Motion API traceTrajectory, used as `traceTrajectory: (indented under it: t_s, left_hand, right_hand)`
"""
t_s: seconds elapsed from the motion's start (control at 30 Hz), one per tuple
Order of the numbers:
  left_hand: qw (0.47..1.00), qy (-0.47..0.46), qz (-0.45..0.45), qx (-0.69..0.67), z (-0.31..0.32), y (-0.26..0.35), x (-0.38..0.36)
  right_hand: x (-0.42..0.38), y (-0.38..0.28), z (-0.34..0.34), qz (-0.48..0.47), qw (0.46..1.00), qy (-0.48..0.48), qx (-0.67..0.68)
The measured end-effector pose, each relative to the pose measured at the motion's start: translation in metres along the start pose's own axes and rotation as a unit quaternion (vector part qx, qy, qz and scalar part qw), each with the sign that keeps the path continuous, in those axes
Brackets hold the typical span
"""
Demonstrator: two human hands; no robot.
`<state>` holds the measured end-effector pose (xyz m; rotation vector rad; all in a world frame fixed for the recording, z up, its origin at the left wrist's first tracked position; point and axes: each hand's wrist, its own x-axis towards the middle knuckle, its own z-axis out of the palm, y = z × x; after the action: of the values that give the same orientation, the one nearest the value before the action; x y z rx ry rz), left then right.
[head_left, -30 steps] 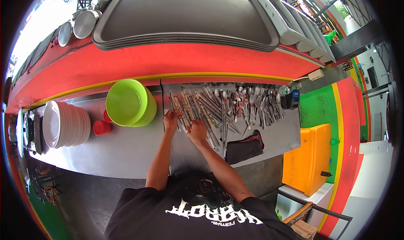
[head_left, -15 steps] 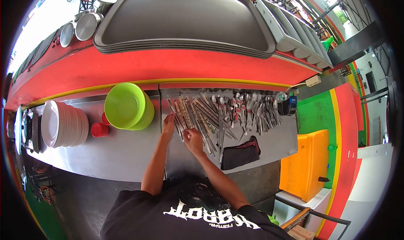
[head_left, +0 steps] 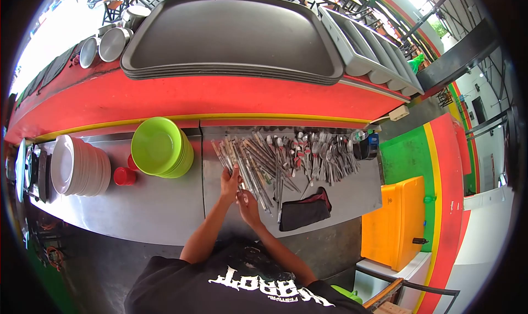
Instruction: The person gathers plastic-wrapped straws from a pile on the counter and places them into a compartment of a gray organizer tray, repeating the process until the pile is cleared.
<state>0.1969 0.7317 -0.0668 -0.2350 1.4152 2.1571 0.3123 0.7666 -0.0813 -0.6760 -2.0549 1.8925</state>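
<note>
A spread of long, thin chopsticks (head_left: 256, 168) lies on the steel table, slanting toward me. My left hand (head_left: 229, 183) is closed around the lower part of some chopsticks at the left side of this spread. Just below and to its right, my right hand (head_left: 247, 205) has its fingers pinched near the lower ends; what exactly they grip is too small to make out. To the right of the chopsticks lie many metal spoons and forks (head_left: 324, 154), some with red parts. A dark cloth pouch (head_left: 304, 210) with a maroon lining rests nearer the table's front edge.
Stacked green bowls (head_left: 157, 147), red cups (head_left: 125, 176) and stacked white plates (head_left: 77, 165) stand on the left. Dark trays (head_left: 231, 36) and a grey cutlery holder (head_left: 366, 47) sit on the red ledge (head_left: 220, 98). An orange bin (head_left: 390, 220) stands right.
My left hand has moved toward me and slightly right, down along the chopsticks. My right hand has come closer to me, and the hands are now nearly together. The view has shifted slightly.
</note>
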Motion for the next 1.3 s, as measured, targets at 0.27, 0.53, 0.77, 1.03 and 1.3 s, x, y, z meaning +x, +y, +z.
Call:
traceTrajectory:
  t_s: [0.27, 0.53, 0.77, 1.03, 1.3]
  left_hand:
    - [0.998, -0.031, -0.031, -0.051, 0.05, -0.001, -0.013]
    - [0.987, -0.143, -0.015, 0.078, 0.11, 0.021, -0.028]
    - [0.944, -0.225, 0.177, 0.164, 0.191, 0.064, -0.022]
    - [0.821, -0.36, 0.359, 0.259, 0.298, 0.155, -0.045]
    - [0.767, -0.314, 0.444, 0.341, 0.411, 0.268, -0.02]
  right_hand:
    - [-0.009, -0.03, -0.023, 0.074, 0.967, 0.045, 0.241]
    - [-0.01, -0.05, -0.065, 0.06, 0.94, 0.104, 0.318]
    - [0.0, -0.072, -0.111, 0.008, 0.918, 0.178, 0.354]
    - [0.062, -0.163, -0.186, -0.166, 0.936, 0.226, 0.213]
    - [0.127, -0.314, -0.245, -0.305, 0.926, 0.223, 0.01]
